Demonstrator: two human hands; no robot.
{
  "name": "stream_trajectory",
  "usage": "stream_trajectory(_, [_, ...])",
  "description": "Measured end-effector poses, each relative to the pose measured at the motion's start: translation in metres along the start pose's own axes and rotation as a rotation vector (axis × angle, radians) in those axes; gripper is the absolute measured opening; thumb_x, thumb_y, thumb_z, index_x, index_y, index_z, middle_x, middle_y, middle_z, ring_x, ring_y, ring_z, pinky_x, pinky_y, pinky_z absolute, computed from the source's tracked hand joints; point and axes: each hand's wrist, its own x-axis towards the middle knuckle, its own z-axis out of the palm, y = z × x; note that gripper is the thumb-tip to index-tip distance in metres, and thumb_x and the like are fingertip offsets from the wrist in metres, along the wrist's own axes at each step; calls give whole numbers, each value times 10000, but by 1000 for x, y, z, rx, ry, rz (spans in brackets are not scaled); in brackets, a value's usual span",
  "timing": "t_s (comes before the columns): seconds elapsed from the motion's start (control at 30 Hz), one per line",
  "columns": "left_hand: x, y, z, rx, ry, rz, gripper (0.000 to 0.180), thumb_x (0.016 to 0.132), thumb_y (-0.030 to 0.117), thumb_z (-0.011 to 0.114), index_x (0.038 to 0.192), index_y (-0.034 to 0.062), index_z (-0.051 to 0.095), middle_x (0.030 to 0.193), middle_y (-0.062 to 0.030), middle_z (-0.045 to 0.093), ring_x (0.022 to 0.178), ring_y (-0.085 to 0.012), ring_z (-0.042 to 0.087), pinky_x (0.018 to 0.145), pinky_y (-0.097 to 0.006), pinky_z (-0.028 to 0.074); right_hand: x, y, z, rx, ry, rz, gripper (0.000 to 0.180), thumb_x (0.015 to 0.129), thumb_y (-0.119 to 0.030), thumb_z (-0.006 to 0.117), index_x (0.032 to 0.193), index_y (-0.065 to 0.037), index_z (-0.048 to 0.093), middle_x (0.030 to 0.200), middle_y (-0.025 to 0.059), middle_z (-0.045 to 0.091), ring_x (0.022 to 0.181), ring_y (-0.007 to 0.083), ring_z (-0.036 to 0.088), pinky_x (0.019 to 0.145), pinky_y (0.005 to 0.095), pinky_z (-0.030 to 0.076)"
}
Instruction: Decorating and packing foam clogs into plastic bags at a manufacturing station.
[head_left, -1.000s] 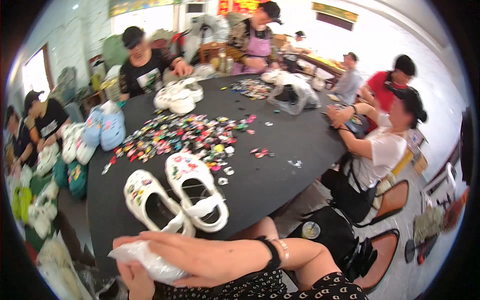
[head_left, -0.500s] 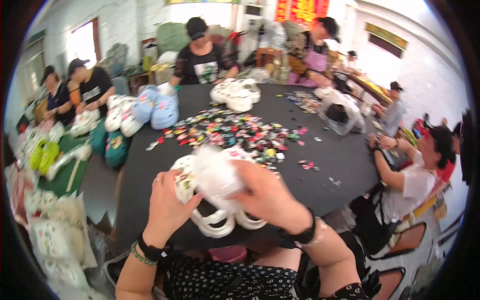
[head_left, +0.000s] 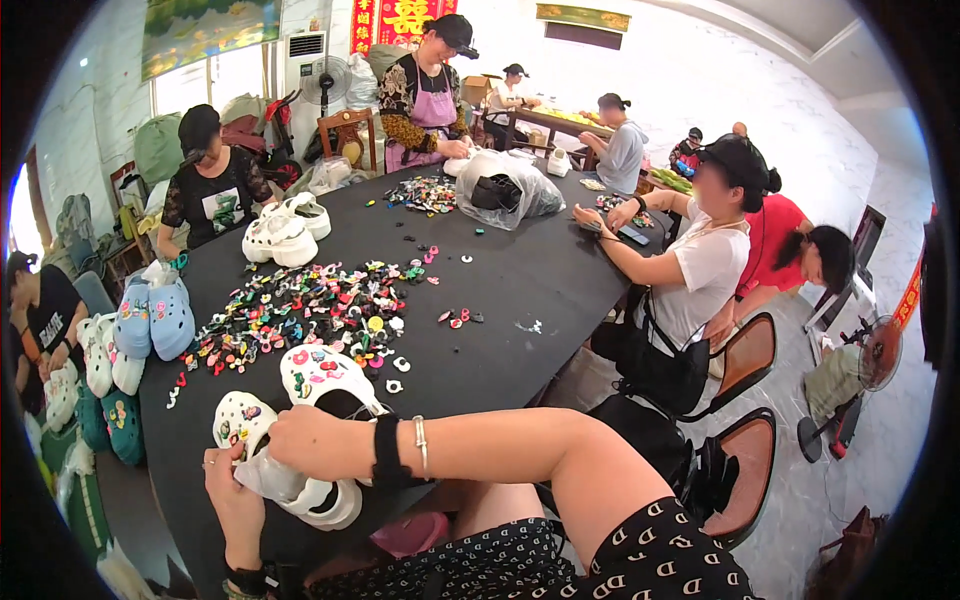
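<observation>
Just in front of me on the table sits a pair of white clogs with colourful charms. My left hand (head_left: 236,500) is at the side of the left clog (head_left: 240,417), its fingers closed against it. A crumpled white plastic wad (head_left: 272,476) is at that clog's opening, and my right hand (head_left: 318,446) is closed over it from above, fingertips partly hidden. The right clog (head_left: 322,375) stands close by, its dark opening partly behind my right wrist. Beyond the pair spreads a big pile of small, colourful shoe charms (head_left: 300,315).
More white clogs (head_left: 285,238) and blue clogs (head_left: 152,318) stand on the black table (head_left: 480,380). A clear plastic bag (head_left: 510,190) holds something dark at the far side. Several people sit or stand around. Chairs (head_left: 745,465) are at my right, with a fan (head_left: 880,353) beyond.
The view has swung right, so the table appears further left. The white plastic wad, earlier raised and blurred above the clogs, is now down at the left clog's opening with my right hand.
</observation>
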Motion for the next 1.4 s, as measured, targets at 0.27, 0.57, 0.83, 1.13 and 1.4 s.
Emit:
stream_trajectory(0.27, [-3,10,5,59,-62,-119,334,776,0,633,1100,-29,555,990,-141,493,921,-294,514,781,-365,420,19,1,29,-33,100,11,126,722,-77,664,796,26,666,824,168,660,791,300,684,682,370,552])
stream_trajectory(0.57, [3,35,-11,-33,-247,-387,485,754,55,678,1203,6,501,1162,-145,448,1008,-297,505,856,-385,444,15,6,-18,219,-162,29,306,628,-83,747,855,82,627,794,208,633,721,369,660,640,421,547])
stream_trajectory(0.83, [13,40,-1,296,-246,-273,703,687,86,754,1319,19,455,1282,-213,439,1171,-410,482,991,-457,430,20,5,-12,-30,19,92,593,605,-131,816,1099,57,547,1103,240,561,884,382,640,717,424,541])
stream_trajectory(1.13, [16,17,13,272,-356,-290,779,739,84,712,1436,43,366,1497,-344,276,1383,-486,305,1081,-496,374,38,22,35,221,-20,169,503,649,-86,772,1069,59,537,852,225,672,841,380,688,707,440,547])
stream_trajectory(1.4, [30,50,-2,282,-436,-389,774,764,119,685,1459,53,351,1482,-348,307,1317,-496,404,1062,-485,403,37,32,35,178,-64,194,480,657,-141,780,1063,31,589,957,220,669,898,389,671,774,443,542])
